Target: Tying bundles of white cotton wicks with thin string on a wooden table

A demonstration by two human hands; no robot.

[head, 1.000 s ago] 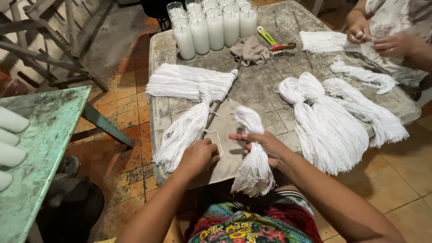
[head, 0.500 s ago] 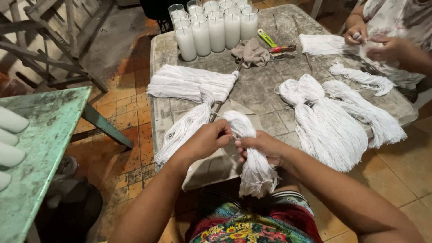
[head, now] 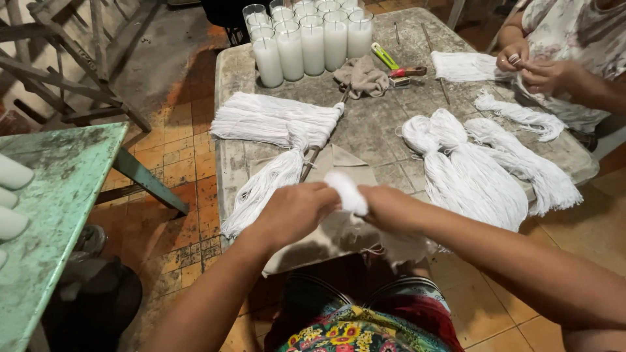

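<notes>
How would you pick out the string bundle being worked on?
On the grey table, look at the near edge. The bundle sits between the left hand and right hand, lifted, its looped top sticking up; the other white bundles lie flat.

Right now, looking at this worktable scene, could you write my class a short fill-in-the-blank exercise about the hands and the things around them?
1. The left hand and right hand together hold a looped bundle of ____ cotton string.
2. The row of tall glass candles stands at the ____ edge of the grey stone table.
3. Another person's hands work at the table's ____ side.

Missing words: white; far; right
</notes>
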